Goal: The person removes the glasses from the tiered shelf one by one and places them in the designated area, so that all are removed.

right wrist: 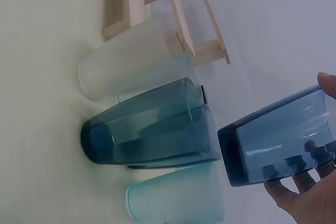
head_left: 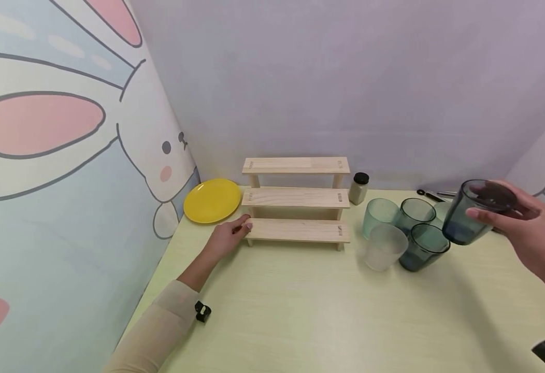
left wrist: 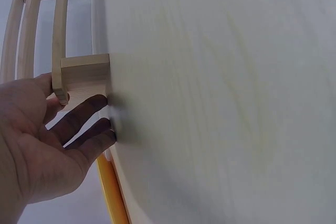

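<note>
A wooden three-tier display stand (head_left: 296, 198) stands against the back wall. At the left end of its lowest board (left wrist: 60, 51), my left hand (head_left: 226, 238) pinches the wood between thumb and a finger. The other fingers of that hand spread below the board. My right hand (head_left: 533, 217) holds a dark blue clear cup (right wrist: 278, 140), tilted and raised above the table, with fingers and thumb around its rim end. Below and left of it stand a blue cup (head_left: 424, 247), a frosted white cup (head_left: 384, 248), a green textured cup (head_left: 378, 215) and others close together.
A yellow plate (head_left: 212, 201) lies left of the stand, near the rabbit-patterned wall. A jar with a black lid (head_left: 359, 187) stands just right of the stand. Behind the cups lies a dark-handled utensil (head_left: 430, 195), partly hidden.
</note>
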Tool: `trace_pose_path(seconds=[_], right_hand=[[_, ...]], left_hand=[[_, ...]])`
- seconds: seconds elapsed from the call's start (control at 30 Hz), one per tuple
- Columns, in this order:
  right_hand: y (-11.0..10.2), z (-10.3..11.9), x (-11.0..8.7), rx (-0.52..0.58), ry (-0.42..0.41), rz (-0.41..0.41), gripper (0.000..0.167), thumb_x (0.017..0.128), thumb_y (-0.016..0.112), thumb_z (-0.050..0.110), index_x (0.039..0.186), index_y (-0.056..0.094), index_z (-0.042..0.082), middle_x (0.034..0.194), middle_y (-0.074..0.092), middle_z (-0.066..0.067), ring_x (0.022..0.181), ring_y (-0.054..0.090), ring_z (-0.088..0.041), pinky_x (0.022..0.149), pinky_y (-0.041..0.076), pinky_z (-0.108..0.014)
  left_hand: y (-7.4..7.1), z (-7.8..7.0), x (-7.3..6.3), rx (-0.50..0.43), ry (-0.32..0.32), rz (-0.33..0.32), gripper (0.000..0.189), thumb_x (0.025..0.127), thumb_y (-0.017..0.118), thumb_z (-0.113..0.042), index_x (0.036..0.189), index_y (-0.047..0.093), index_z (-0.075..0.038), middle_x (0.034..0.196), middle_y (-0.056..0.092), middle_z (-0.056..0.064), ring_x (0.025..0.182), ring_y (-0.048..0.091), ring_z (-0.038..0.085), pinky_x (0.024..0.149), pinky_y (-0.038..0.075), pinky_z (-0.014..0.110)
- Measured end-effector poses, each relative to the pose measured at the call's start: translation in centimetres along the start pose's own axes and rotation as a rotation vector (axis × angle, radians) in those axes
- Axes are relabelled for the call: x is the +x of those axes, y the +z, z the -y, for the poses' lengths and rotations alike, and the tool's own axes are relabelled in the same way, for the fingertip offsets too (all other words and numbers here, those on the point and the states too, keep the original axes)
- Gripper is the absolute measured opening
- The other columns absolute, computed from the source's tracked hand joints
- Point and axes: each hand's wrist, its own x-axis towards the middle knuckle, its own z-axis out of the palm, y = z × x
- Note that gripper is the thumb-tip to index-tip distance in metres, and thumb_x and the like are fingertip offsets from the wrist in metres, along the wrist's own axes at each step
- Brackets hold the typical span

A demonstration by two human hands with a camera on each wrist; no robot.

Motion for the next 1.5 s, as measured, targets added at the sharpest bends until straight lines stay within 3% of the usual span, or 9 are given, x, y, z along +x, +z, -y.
trace_pose_path(seconds=[0.2,0.33,0.6,0.73,0.83,0.97,1.13,1.37,1.5], right_hand=[[-0.3,-1.8,-0.4,0.384,-0.018,0.03,0.058,0.101,0.068,-0.015,0.151,0.064,0.014,0.127,0.078,0.02,0.111,0.069,0.009,0.089,0.048,-0.004],[-0.1,-3.0,-0.6,0.547,-0.076,0.045,0.058,0.1,0.061,-0.023,0.15,0.063,0.007,0.135,0.077,0.011,0.117,0.071,0.003,0.091,0.052,-0.008],[-0.1,-4.4,-1.0,0.582,-0.142,0.038,0.063,0.098,0.059,-0.028,0.154,0.06,0.001,0.138,0.076,0.006,0.119,0.074,0.0,0.094,0.054,-0.009],[-0.1,-5.0,-1.6,0.451,-0.116,0.058,0.063,0.099,0.061,-0.025,0.156,0.058,0.002,0.137,0.077,0.011,0.119,0.072,0.005,0.096,0.049,-0.006],[-0.3,-5.5,-2.0,0.163,-0.08,0.059,0.064,0.1,0.071,-0.015,0.158,0.058,0.007,0.133,0.076,0.023,0.118,0.069,0.013,0.094,0.046,-0.002],[-0.6,-6.7,-2.1,-0.097,-0.049,0.088,0.068,0.1,0.077,-0.006,0.161,0.056,0.013,0.135,0.072,0.031,0.114,0.069,0.017,0.089,0.047,-0.003],[-0.8,-8.8,-2.1,-0.127,-0.047,0.129,0.071,0.101,0.076,-0.006,0.164,0.051,0.015,0.141,0.064,0.026,0.109,0.068,0.017,0.088,0.048,-0.003],[-1.1,-10.7,-2.2,-0.199,-0.051,0.133,0.076,0.098,0.081,0.0,0.164,0.05,0.022,0.13,0.064,0.036,0.113,0.061,0.024,0.088,0.041,0.0],[-1.1,-11.5,-2.2,-0.149,-0.034,0.162,0.076,0.1,0.078,-0.003,0.166,0.049,0.021,0.131,0.066,0.035,0.119,0.06,0.024,0.09,0.043,0.0]], left_hand=[[0.0,-0.1,-0.1,-0.005,-0.003,-0.002,0.059,0.112,0.06,-0.054,0.163,0.057,-0.024,0.141,0.075,0.017,0.108,0.063,0.027,0.099,0.056,0.047],[0.0,0.0,-0.1,-0.007,-0.003,-0.003,0.059,0.113,0.06,-0.054,0.163,0.058,-0.024,0.143,0.074,0.017,0.109,0.064,0.027,0.101,0.056,0.049],[0.0,0.1,0.1,-0.007,-0.01,0.0,0.059,0.113,0.06,-0.054,0.164,0.056,-0.025,0.146,0.072,0.017,0.11,0.064,0.027,0.101,0.056,0.049],[-0.1,0.1,0.1,-0.004,-0.019,0.005,0.06,0.112,0.06,-0.055,0.164,0.056,-0.026,0.143,0.074,0.016,0.108,0.062,0.026,0.097,0.055,0.045],[-0.1,0.0,0.1,0.0,-0.022,0.009,0.059,0.112,0.06,-0.055,0.164,0.056,-0.026,0.141,0.075,0.016,0.106,0.061,0.026,0.094,0.054,0.043],[-0.1,0.0,0.0,0.013,-0.015,0.005,0.059,0.113,0.06,-0.055,0.164,0.056,-0.025,0.14,0.075,0.017,0.104,0.061,0.027,0.092,0.053,0.043],[-0.1,-0.1,0.0,0.019,-0.009,0.001,0.059,0.113,0.06,-0.055,0.163,0.057,-0.025,0.14,0.075,0.017,0.105,0.062,0.027,0.093,0.054,0.044],[-0.1,-0.1,0.1,0.012,-0.01,0.002,0.06,0.112,0.06,-0.056,0.163,0.057,-0.025,0.142,0.075,0.016,0.107,0.062,0.027,0.096,0.055,0.045],[-0.1,-0.2,0.1,0.012,-0.006,0.0,0.059,0.113,0.06,-0.055,0.163,0.057,-0.024,0.14,0.075,0.016,0.107,0.062,0.027,0.096,0.055,0.046]])
